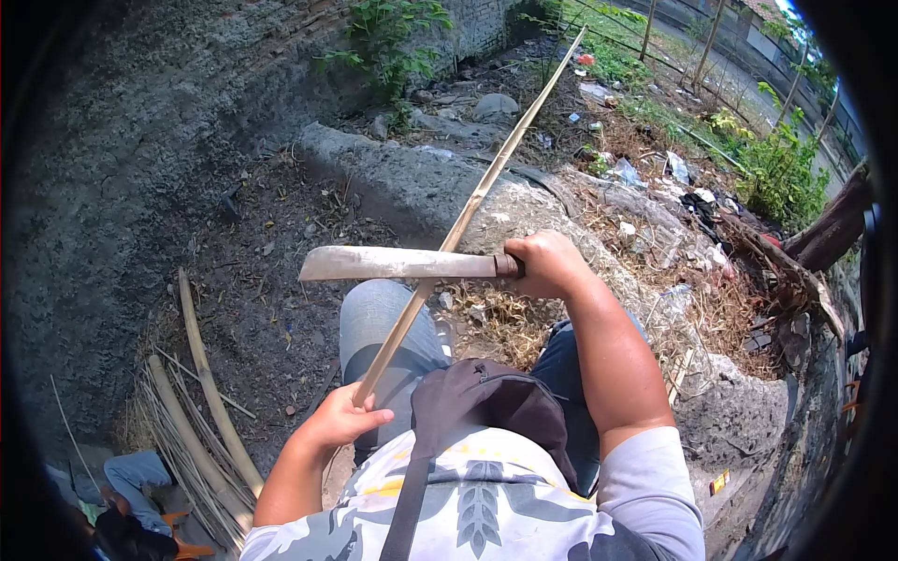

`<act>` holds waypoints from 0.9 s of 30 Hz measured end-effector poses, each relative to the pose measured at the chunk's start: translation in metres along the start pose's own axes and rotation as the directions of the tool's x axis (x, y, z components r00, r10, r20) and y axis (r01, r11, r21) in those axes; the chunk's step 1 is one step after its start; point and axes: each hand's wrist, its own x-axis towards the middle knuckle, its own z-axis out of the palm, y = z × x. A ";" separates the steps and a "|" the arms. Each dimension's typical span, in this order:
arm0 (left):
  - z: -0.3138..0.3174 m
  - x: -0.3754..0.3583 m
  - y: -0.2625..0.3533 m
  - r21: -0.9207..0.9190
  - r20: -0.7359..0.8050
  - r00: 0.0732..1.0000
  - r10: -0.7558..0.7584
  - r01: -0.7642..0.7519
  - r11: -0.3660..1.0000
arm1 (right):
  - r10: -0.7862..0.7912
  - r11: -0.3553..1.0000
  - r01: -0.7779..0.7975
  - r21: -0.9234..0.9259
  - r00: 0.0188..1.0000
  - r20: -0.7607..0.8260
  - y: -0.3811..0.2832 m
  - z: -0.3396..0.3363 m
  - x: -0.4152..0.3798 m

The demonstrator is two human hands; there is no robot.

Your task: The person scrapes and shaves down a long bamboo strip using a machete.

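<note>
My right hand (pixel 545 265) is closed round the dark handle of a machete (pixel 398 264), whose wide blade points left, level across the view. In my left hand (pixel 342 417) is the lower end of a long split bamboo strip (pixel 468 210), which slants up and away to the right, narrowing at its far end. The blade crosses over the strip above my left knee. Whether the blade touches the strip I cannot tell. A black waist bag (pixel 496 407) lies across my lap.
Bamboo poles (pixel 213 383) and a bundle of thin strips lie at the left. Another person's leg (pixel 137 481) shows at the lower left. Ahead are a concrete slab (pixel 374 178), scattered litter and plants. A rough wall (pixel 122 187) stands at the left, a log (pixel 832 224) at the right.
</note>
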 end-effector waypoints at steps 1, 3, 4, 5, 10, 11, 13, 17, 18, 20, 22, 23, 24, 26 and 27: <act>-0.005 -0.006 0.003 0.028 -0.001 1.000 -0.016 0.016 0.999 | 0.075 0.994 -0.067 0.084 0.993 -0.087 0.016 0.009 0.002; -0.013 -0.019 0.012 0.079 -0.003 0.999 -0.041 0.041 0.996 | 0.164 0.951 -0.131 0.280 0.981 -0.100 0.034 0.010 0.003; -0.014 -0.021 0.017 0.064 -0.003 1.000 -0.021 0.021 0.998 | 0.168 0.961 -0.132 0.243 0.976 -0.135 0.033 0.012 0.002; -0.015 -0.020 0.025 0.048 -0.007 1.000 0.003 -0.003 0.999 | 0.166 0.970 -0.129 0.204 0.971 -0.173 0.032 0.014 0.002; -0.021 -0.011 0.014 0.067 -0.044 0.998 0.039 -0.036 0.997 | 0.112 0.986 -0.083 0.145 0.973 -0.201 0.008 0.010 -0.006; -0.021 -0.007 0.010 0.080 -0.008 0.997 0.082 -0.081 0.994 | 0.054 0.991 -0.030 0.127 0.980 -0.192 0.003 0.009 -0.007; -0.014 0.000 0.012 0.051 -0.028 0.999 0.028 -0.027 0.998 | -0.073 0.996 0.080 0.032 0.979 -0.188 -0.003 0.016 -0.003; -0.010 0.008 0.008 0.053 -0.032 0.997 0.074 -0.072 0.996 | -0.191 0.981 0.184 -0.055 0.966 -0.174 -0.004 0.012 0.000; -0.014 0.007 0.002 0.066 -0.029 0.991 0.134 -0.132 0.989 | -0.102 0.991 0.091 -0.094 0.987 -0.123 0.008 0.009 0.002; -0.023 0.001 -0.013 0.085 -0.019 0.967 0.254 -0.251 0.964 | 0.290 0.952 -0.268 0.150 0.945 -0.150 0.033 0.010 0.003; -0.024 0.001 -0.013 0.054 0.007 0.993 0.116 -0.116 0.992 | 0.322 0.945 -0.316 0.087 0.945 -0.065 0.032 0.006 0.002; -0.023 -0.001 -0.014 0.037 0.016 0.999 0.045 -0.045 0.998 | 0.334 0.942 -0.332 0.054 0.943 -0.019 0.030 0.004 0.001; -0.023 -0.002 -0.020 0.001 0.002 1.000 0.007 -0.007 1.000 | 0.319 0.947 -0.319 0.044 0.948 -0.005 0.026 0.003 0.001; -0.026 0.005 -0.033 -0.059 -0.009 0.998 -0.066 0.065 0.996 | 0.307 0.951 -0.308 0.023 0.951 0.015 0.014 0.003 -0.001; -0.022 0.005 -0.032 -0.082 0.001 0.998 -0.056 0.056 0.995 | 0.257 0.966 -0.259 0.013 0.964 0.064 0.010 0.004 0.000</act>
